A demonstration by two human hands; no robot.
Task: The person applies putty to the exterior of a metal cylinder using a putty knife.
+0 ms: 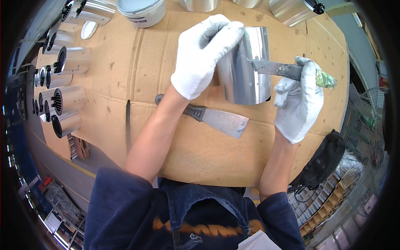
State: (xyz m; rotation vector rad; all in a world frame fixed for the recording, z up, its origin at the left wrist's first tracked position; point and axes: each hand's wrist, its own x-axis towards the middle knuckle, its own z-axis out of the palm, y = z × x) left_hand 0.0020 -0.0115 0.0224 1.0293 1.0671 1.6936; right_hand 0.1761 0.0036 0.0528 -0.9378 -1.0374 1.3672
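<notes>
My left hand [200, 56], in a white work glove, is closed on the upper left edge of a shiny metal cylinder [259, 85]. The cylinder leans a little over the cardboard-covered table. In my right hand [301, 100], gloved too and smudged grey, is a narrow scraper [287, 71] with dark residue and green wrapping at its handle end. Its pale tip lies against the cylinder's side. Below the left wrist, a wider putty knife [223, 121] with a black handle rests flat on the cardboard.
Several metal cylinders with black slotted ends [75, 60] line the left side. A white bucket [142, 11] and a white lid [88, 30] sit at the back. More cylinders [291, 10] stand along the far edge. A black bag [323, 158] hangs near the right edge, beside a wire fan guard [366, 121].
</notes>
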